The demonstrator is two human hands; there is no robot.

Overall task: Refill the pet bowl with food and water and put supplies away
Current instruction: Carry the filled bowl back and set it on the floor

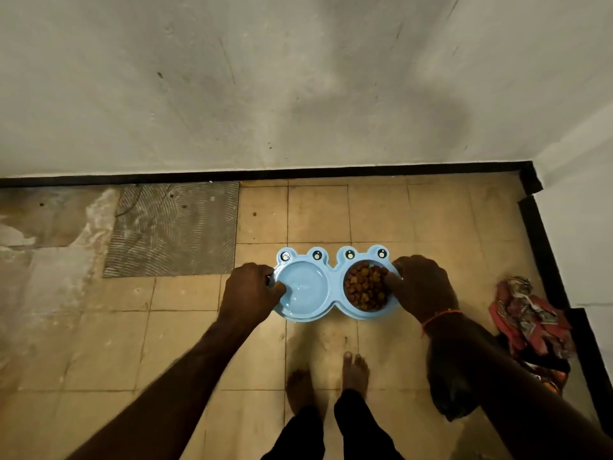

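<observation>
1. Head view: a blue double pet bowl (333, 287) shaped like two frogs is seen over the tiled floor (378, 214), close to the wall (298, 78) and just ahead of the person's bare feet (331, 376).
2. The left compartment is filled with water (303, 287); the right one is heaped with brown kibble (366, 287).
3. The bowl's left end is clenched by the left hand (250, 288), thumb hooked over the rim into the water side.
4. The right end is grasped by the right hand (421, 287), thumb laid over the rim onto the kibble.
5. Whether the bowl is resting on the tiles or held just above them cannot be told.
6. The step in hand is judged to be the setting down of the filled bowl; both ends should be kept level and lowered together, so that no water is slopped into the food.
7. The grip is best released only once the base is flat.
8. A patterned cloth (530, 317) is lying near the right wall and should be kept clear of.
</observation>
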